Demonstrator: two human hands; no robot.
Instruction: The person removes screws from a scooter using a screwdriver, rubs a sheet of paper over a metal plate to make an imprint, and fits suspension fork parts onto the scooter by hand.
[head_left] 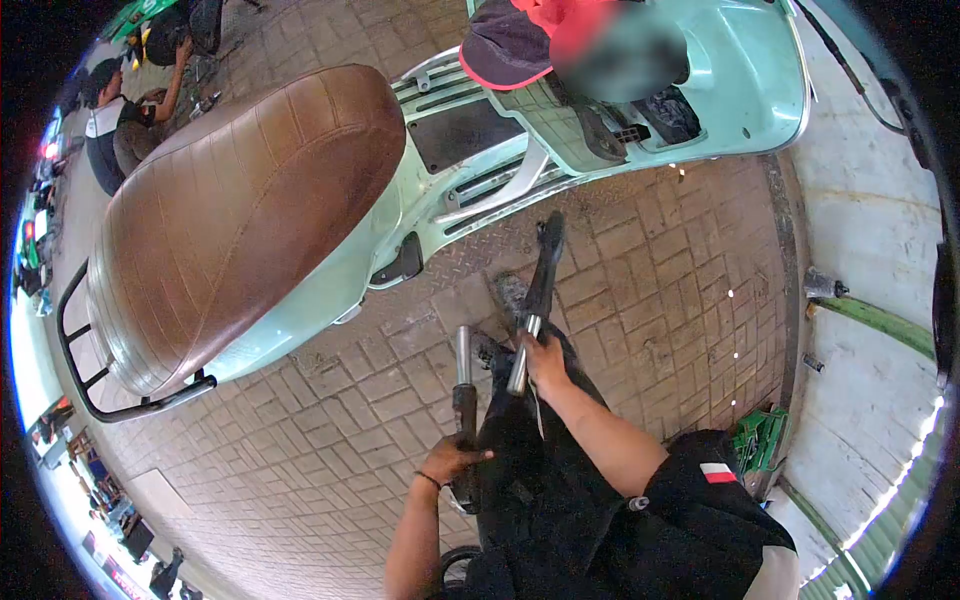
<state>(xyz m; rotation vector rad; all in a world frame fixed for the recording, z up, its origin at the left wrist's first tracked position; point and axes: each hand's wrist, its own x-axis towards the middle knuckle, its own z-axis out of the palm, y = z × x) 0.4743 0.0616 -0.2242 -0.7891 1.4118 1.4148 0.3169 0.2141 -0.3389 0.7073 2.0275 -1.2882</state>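
Note:
My left hand (452, 462) is wrapped round the dark lower body of a motorcycle fork leg (464, 405). Its bare metal tube points up and away from me. In my right hand (543, 362) is a second fork leg (542, 270), gripped on the shiny tube, with its black end pointing away over the paving. The two legs lie side by side and apart, above my dark trousers. Some of the left leg is hidden behind my fingers.
A mint-green scooter (270, 345) with a brown seat (250, 210) stands across the far side. A person in a cap (508, 45) is at its front. Another person (120, 125) crouches at far left. A pale wall (860, 240) and green crate (760, 438) are on the right.

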